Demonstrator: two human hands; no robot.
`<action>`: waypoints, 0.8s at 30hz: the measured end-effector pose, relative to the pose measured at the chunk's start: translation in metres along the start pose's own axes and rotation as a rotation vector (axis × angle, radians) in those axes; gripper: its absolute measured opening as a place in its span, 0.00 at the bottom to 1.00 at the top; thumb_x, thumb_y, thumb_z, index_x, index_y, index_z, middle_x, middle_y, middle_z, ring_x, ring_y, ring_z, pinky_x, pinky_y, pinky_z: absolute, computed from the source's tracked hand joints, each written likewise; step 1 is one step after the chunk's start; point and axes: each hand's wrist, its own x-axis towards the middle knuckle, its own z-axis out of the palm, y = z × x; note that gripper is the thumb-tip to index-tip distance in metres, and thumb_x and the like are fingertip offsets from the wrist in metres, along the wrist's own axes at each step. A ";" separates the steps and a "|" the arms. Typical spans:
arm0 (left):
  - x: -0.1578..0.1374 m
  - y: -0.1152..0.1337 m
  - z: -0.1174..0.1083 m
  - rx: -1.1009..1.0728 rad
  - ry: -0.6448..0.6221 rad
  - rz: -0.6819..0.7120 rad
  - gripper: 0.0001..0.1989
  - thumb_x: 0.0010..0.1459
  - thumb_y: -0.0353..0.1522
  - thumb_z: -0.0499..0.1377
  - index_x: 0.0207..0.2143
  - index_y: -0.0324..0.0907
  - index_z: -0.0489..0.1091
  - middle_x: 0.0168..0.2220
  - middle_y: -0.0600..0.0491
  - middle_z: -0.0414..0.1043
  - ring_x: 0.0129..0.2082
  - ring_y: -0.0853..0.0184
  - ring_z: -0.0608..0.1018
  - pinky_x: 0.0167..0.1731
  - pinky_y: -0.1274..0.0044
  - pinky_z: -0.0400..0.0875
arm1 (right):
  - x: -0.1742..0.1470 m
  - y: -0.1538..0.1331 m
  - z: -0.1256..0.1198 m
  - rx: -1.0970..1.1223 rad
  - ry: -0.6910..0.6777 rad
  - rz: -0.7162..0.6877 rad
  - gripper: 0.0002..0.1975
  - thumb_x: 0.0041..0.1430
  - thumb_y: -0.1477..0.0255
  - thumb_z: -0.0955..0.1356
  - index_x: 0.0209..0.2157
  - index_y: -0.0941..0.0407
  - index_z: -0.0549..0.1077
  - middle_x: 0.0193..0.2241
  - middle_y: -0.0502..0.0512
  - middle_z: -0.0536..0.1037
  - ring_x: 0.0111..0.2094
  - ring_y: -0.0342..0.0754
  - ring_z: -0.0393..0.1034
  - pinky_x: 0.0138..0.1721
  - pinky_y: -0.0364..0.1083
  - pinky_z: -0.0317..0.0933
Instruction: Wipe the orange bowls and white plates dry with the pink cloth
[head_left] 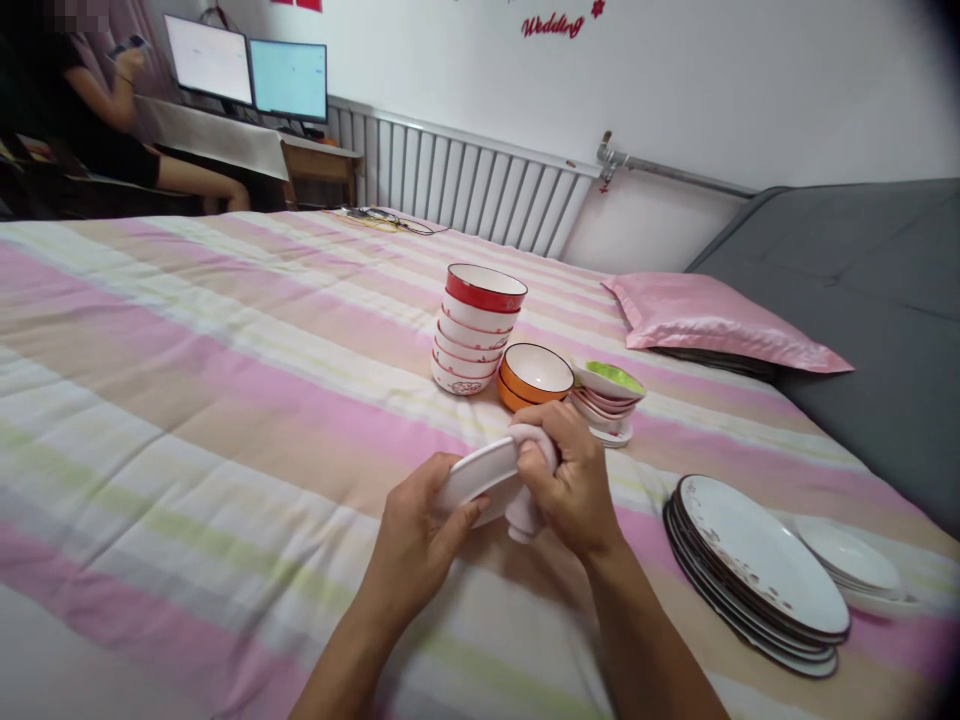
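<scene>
My left hand (412, 530) grips the near side of a small white dish (477, 474), thumb over its rim, and holds it tilted above the bed. In my right hand (576, 478) is a pale pinkish cloth (526, 512), folded over the dish's right end and pressed there by the fingers. Just beyond my hands stand a tall stack of red and white bowls (478, 335), two orange bowls (534, 376) nested together, and a pile of small dishes (606, 400) with a green-patterned one on top.
At the right lie a stack of dark-rimmed plates (765, 560) and several small white plates (851, 560). All rest on a striped bedsheet (247, 450). A pink pillow (720, 318) leans near the grey headboard (847, 260). Cables (390, 220) lie at the far edge. A person (105, 110) sits beside two monitors (289, 80).
</scene>
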 end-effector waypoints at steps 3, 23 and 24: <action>0.000 -0.001 -0.001 0.015 0.018 -0.015 0.05 0.59 0.34 0.58 0.37 0.43 0.68 0.32 0.58 0.69 0.32 0.70 0.72 0.32 0.81 0.65 | 0.003 0.011 -0.002 0.138 -0.015 0.112 0.05 0.52 0.73 0.62 0.29 0.54 0.69 0.27 0.50 0.70 0.30 0.47 0.62 0.33 0.47 0.56; 0.005 -0.020 -0.008 -0.145 0.188 -0.206 0.13 0.53 0.39 0.63 0.38 0.43 0.69 0.33 0.57 0.74 0.34 0.66 0.75 0.33 0.78 0.70 | 0.005 0.065 0.017 0.751 -0.078 0.658 0.07 0.47 0.65 0.64 0.25 0.55 0.68 0.19 0.44 0.64 0.20 0.42 0.55 0.22 0.41 0.52; 0.006 -0.020 -0.008 -0.155 0.202 -0.205 0.13 0.52 0.39 0.63 0.38 0.43 0.69 0.33 0.56 0.74 0.34 0.66 0.75 0.33 0.78 0.70 | 0.004 0.067 0.019 0.765 -0.075 0.672 0.07 0.47 0.65 0.65 0.25 0.55 0.68 0.19 0.44 0.64 0.21 0.42 0.55 0.22 0.41 0.52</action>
